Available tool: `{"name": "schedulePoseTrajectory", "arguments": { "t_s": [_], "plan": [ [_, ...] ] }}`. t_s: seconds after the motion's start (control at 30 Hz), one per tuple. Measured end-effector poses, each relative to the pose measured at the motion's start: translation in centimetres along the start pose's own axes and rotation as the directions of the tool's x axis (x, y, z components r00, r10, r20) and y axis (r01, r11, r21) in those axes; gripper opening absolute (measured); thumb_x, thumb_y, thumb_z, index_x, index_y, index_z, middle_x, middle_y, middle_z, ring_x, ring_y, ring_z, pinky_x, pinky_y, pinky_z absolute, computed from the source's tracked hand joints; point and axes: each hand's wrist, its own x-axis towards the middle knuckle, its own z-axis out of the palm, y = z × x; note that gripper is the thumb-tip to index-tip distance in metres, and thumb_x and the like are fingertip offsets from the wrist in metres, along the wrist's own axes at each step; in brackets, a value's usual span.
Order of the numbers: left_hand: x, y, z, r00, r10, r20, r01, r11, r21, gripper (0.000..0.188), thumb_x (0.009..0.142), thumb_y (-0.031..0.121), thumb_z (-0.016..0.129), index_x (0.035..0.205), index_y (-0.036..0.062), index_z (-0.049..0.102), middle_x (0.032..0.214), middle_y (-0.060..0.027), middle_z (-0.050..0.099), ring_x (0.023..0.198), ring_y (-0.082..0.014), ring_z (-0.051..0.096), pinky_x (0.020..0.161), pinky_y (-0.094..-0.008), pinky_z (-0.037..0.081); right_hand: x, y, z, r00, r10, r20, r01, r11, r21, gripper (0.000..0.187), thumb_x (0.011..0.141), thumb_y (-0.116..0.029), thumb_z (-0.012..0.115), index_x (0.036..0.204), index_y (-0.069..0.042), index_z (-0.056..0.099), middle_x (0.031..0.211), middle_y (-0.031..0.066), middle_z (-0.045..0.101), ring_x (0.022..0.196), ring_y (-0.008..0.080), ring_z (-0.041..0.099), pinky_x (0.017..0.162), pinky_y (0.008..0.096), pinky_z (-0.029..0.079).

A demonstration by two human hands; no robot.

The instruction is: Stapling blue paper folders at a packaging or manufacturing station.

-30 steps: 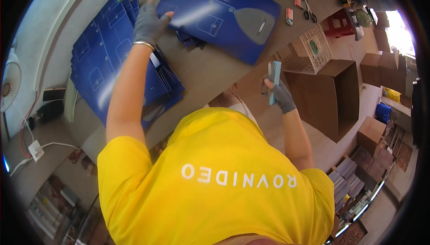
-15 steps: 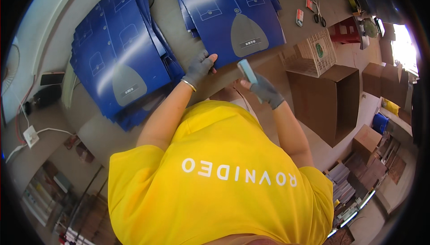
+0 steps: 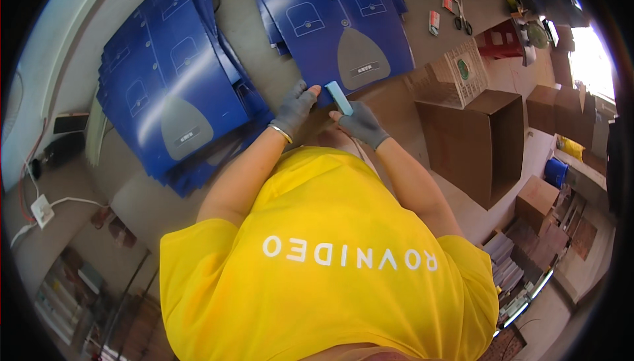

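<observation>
Stapler (image 3: 339,98) in right fingers (image 3: 336,116), near blue panel (image 3: 316,34)

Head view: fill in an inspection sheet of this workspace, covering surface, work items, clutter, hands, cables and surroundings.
Surface: grey-brown table, partly covered by the sheets.
Work items: left stack of blue printed sheets, edges unevenly fanned; right stack of blue printed sheets, also uneven.
Clutter: scissors and a small red-and-white box, beyond the right stack.
Hands: both grey-gloved; left hand at the right stack's near corner, grip unclear; right hand holds a light-blue tool, apparently a stapler.
Cables: white cable at a white socket block, far left.
Surroundings: open cardboard box and pale lattice crate, to the right.
</observation>
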Motion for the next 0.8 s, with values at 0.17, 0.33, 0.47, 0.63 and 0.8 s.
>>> {"name": "schedulePoseTrajectory", "arguments": {
  "t_s": [0.17, 0.33, 0.47, 0.63, 0.8],
  "plan": [
    [1.4, 0.3, -0.2, 0.994, 0.080, -0.070, -0.077, 0.996, 0.044, 0.035, 0.092, 0.024, 0.056, 0.124, 0.0102, 0.051, 0.103, -0.0012, 0.058, 0.089, -0.0116, 0.054, 0.072, -0.0247, 0.047, -0.7, -1.8, -0.6, 0.991, 0.056, 0.118, -0.083, 0.968, 0.238, 0.032, 0.087, -0.034, 0.063, 0.094, -0.003, 0.060, 0.066, 0.0048, 0.060, 0.062, 0.0139, 0.058, 0.057, 0.0292, 0.046],
    [-1.0, 6.4, 0.8, 0.990, -0.063, -0.125, 0.071, 0.996, 0.060, 0.040, 0.093, 0.026, 0.053, 0.130, 0.0127, 0.043, 0.113, -0.0052, 0.056, 0.097, -0.0168, 0.056, 0.066, -0.0312, 0.053, 0.7, 3.8, -6.7, 0.959, 0.149, -0.241, -0.042, 0.917, 0.398, 0.032, 0.086, -0.033, 0.065, 0.093, -0.002, 0.061, 0.065, 0.0030, 0.058, 0.062, 0.0122, 0.058, 0.056, 0.0283, 0.047],
    [-1.5, 7.1, 0.7, 0.989, -0.074, -0.130, 0.088, 0.991, 0.100, 0.040, 0.093, 0.021, 0.050, 0.132, 0.0136, 0.042, 0.112, -0.0044, 0.057, 0.092, -0.0146, 0.058, 0.060, -0.0277, 0.055, 0.0, 3.7, -9.0, 0.943, 0.171, -0.285, -0.046, 0.917, 0.396, 0.031, 0.086, -0.033, 0.065, 0.088, -0.003, 0.060, 0.063, 0.0037, 0.056, 0.058, 0.0125, 0.058, 0.053, 0.0281, 0.046],
    [-2.2, 7.7, 1.5, 0.983, -0.057, -0.177, 0.083, 0.987, 0.141, 0.042, 0.093, 0.020, 0.051, 0.133, 0.0127, 0.041, 0.113, -0.0052, 0.057, 0.091, -0.0140, 0.058, 0.058, -0.0278, 0.055, 0.0, 3.4, -8.8, 0.938, 0.237, -0.253, -0.154, 0.938, 0.310, 0.029, 0.086, -0.031, 0.066, 0.083, -0.003, 0.058, 0.061, 0.0047, 0.055, 0.048, 0.0132, 0.054, 0.043, 0.0282, 0.042],
    [-5.2, 10.7, -1.4, 0.909, 0.415, -0.046, -0.392, 0.885, 0.250, 0.044, 0.092, 0.026, 0.056, 0.132, 0.0088, 0.047, 0.111, -0.0077, 0.059, 0.096, -0.0145, 0.058, 0.068, -0.0282, 0.055, -1.6, -0.7, -6.4, 0.982, 0.139, -0.127, -0.075, 0.908, 0.412, 0.031, 0.085, -0.032, 0.067, 0.085, -0.003, 0.058, 0.065, 0.0046, 0.057, 0.055, 0.0120, 0.056, 0.050, 0.0263, 0.044]
  ]
}}
